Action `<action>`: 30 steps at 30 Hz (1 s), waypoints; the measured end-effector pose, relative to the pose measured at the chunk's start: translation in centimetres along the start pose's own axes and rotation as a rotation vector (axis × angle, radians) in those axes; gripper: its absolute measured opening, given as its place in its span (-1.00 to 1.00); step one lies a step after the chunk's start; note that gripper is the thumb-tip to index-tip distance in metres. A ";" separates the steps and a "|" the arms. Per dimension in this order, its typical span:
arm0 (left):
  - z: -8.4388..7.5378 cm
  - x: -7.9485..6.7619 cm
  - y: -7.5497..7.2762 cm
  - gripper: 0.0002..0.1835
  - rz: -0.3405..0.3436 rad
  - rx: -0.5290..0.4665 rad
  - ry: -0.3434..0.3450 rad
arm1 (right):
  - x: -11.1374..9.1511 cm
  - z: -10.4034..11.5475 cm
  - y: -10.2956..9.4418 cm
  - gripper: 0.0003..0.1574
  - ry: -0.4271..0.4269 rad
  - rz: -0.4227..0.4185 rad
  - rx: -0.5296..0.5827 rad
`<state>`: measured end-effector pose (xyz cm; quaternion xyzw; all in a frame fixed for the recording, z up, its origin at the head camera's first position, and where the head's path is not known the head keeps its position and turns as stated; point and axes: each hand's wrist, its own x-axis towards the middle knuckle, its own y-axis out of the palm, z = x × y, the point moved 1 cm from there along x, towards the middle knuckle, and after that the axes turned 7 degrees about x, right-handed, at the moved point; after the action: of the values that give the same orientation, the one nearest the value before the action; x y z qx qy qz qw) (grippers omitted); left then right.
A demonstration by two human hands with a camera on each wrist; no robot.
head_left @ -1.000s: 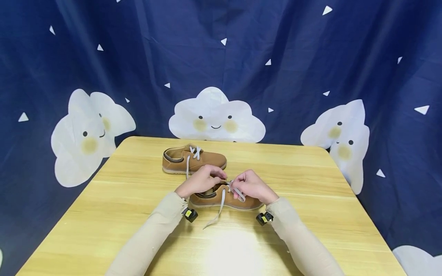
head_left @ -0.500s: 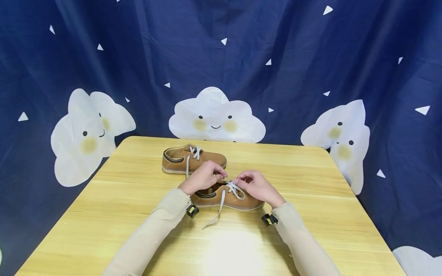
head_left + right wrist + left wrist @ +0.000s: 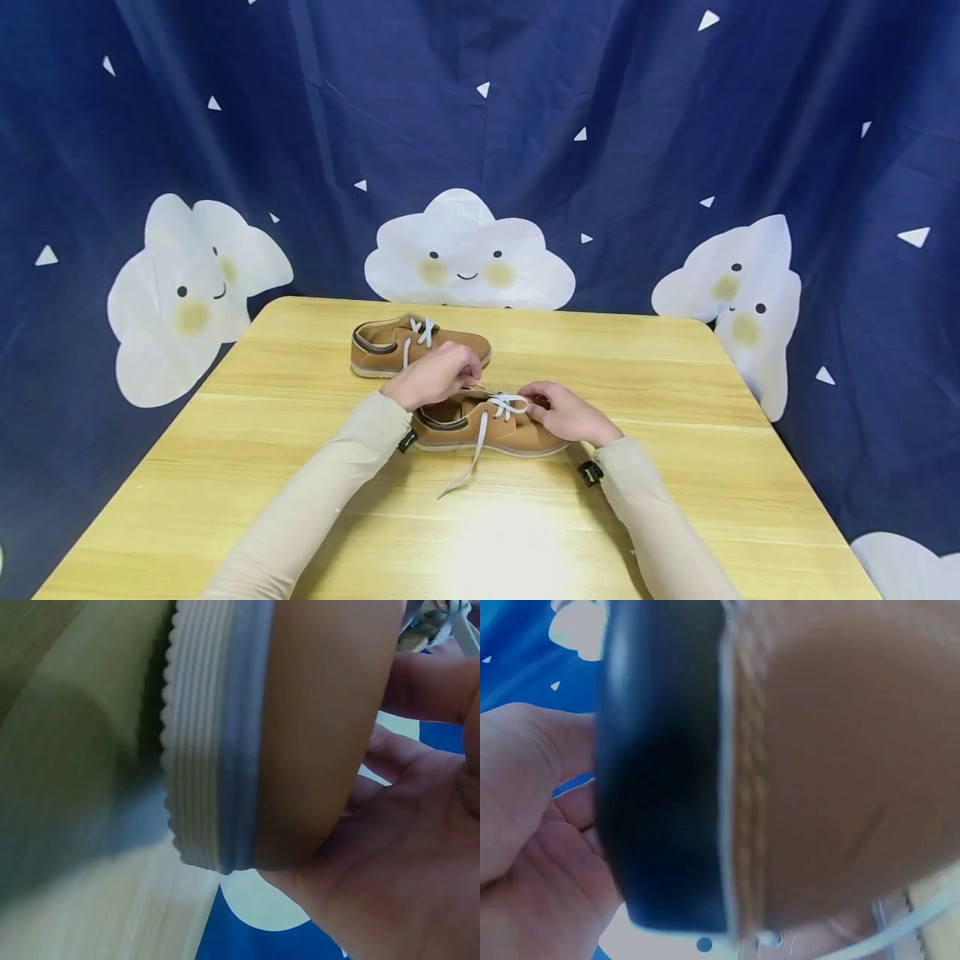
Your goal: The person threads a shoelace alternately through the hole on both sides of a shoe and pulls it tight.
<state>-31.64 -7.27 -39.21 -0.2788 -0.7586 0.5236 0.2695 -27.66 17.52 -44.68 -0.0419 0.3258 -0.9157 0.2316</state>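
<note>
A brown lace-up shoe (image 3: 517,437) lies in front on the table, toe to the right. Its pale shoelace (image 3: 481,432) hangs down the near side onto the wood, and a loop of lace lies over the eyelets. My left hand (image 3: 437,374) is above the far side of the opening, fingers curled, pinching a strand of shoelace; the fingertips are partly hidden. My right hand (image 3: 567,413) grips the shoe at the toe. In the right wrist view its palm and fingers bend round the toe (image 3: 322,735). The shoe's dark heel collar (image 3: 667,772) fills much of the left wrist view.
A matching brown shoe (image 3: 375,363) stands behind and to the left, its laces crossed at the top and partly behind my left forearm. Under both lies a light wooden table (image 3: 660,375). A dark blue curtain (image 3: 615,50) with white clouds surrounds the table's far edges.
My right hand has let go of the lace loop and moved right onto the shoe's toe. The left hand has shifted slightly left and its fingers have curled in. The loop now lies on the shoe.
</note>
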 end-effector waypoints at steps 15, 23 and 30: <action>3.1 0.1 -3.6 -0.84 -0.171 0.232 -0.049 | 0.0 -0.2 0.3 -0.41 -0.015 0.066 -0.035; 5.5 -0.5 -3.9 -0.89 -0.445 0.370 -0.243 | 0.0 -0.3 0.2 -0.47 -0.027 0.067 -0.032; 5.9 -1.6 -2.9 -0.81 -0.349 0.394 -0.277 | 0.2 -0.5 0.2 -0.38 -0.010 0.080 -0.023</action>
<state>-35.08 -13.06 -38.45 -0.0123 -0.7082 0.6397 0.2983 -27.85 17.60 -45.15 -0.0359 0.3367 -0.9016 0.2692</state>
